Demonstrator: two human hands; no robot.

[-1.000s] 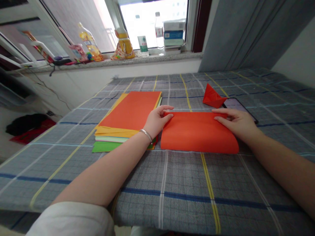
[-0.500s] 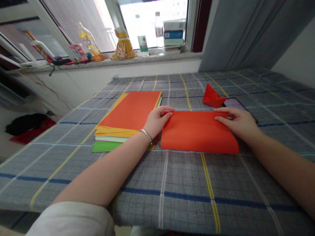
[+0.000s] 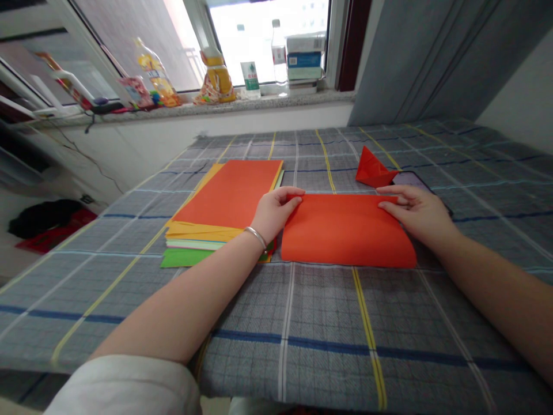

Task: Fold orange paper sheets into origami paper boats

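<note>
A sheet of red-orange paper (image 3: 345, 230) lies on the checked cloth, bent over so that its rounded fold faces me and its far edge runs straight. At the far left corner my left hand (image 3: 279, 210) pinches that edge between thumb and fingers. My right hand (image 3: 415, 210) grips the same edge at the far right corner, thumb on top. Just beyond my right hand stands a folded red paper boat (image 3: 372, 168), beside a phone (image 3: 412, 181) partly covered by that hand. To the left, partly behind my left forearm, lies a stack of coloured paper (image 3: 233, 193), orange sheet uppermost.
The grey checked cloth (image 3: 242, 363) covers the table, whose near edge shows at the bottom. Along the windowsill (image 3: 298, 99) stand several bottles, a cup (image 3: 250, 79) and stacked boxes (image 3: 305, 60). A grey curtain (image 3: 415, 63) hangs at the right.
The paper's rounded fold has flattened slightly and its near edge sits a touch farther from me. Both hands keep their pinch, with the right fingers shifted very slightly.
</note>
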